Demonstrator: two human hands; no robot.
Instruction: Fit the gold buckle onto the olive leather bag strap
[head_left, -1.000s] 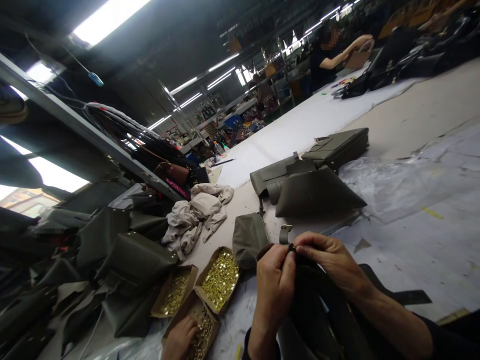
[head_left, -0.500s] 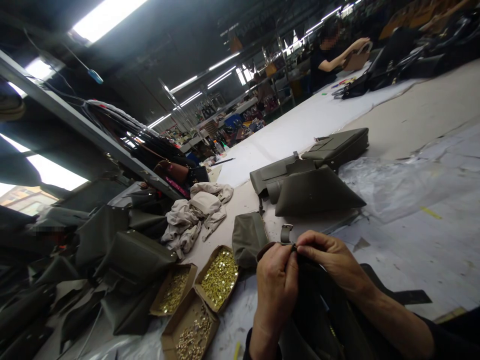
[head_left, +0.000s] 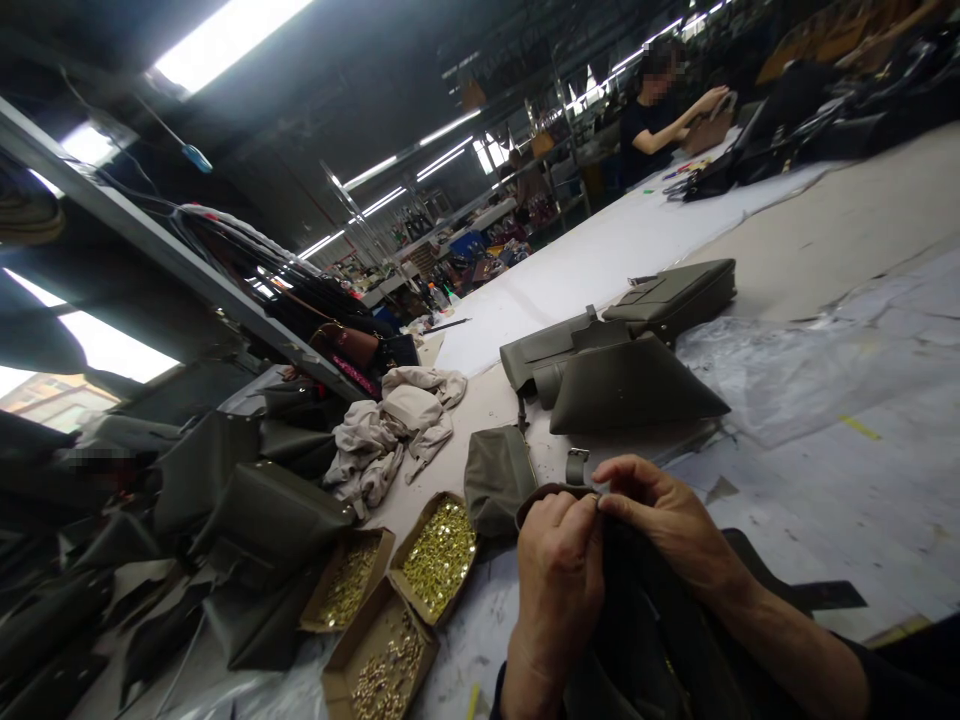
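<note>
A dark olive bag [head_left: 637, 620] lies in front of me, partly covered by my forearms. My left hand [head_left: 559, 565] is closed on the bag's upper edge. Thumb and forefinger of my right hand [head_left: 660, 520] pinch at that same edge, touching the left fingertips. A tiny shiny piece shows between the fingertips; its kind cannot be made out. Just beyond the hands lie a strap end with a buckle [head_left: 576, 466] and a grey-green fabric pouch [head_left: 496, 470].
Cardboard trays hold gold metal fittings: one bright [head_left: 439, 560], one duller [head_left: 349, 585], one with small studs [head_left: 386, 665]. Olive bags [head_left: 630, 390] stand ahead, more bags [head_left: 270, 520] pile at left. A crumpled cloth [head_left: 405, 410] and plastic sheeting [head_left: 780, 370] lie around. A co-worker [head_left: 652, 120] handles a brown bag.
Both hands have shifted slightly; the fingertips have drawn together at the bag's edge. A dark bit between them earlier is now covered. The co-worker's arms have lowered a little.
</note>
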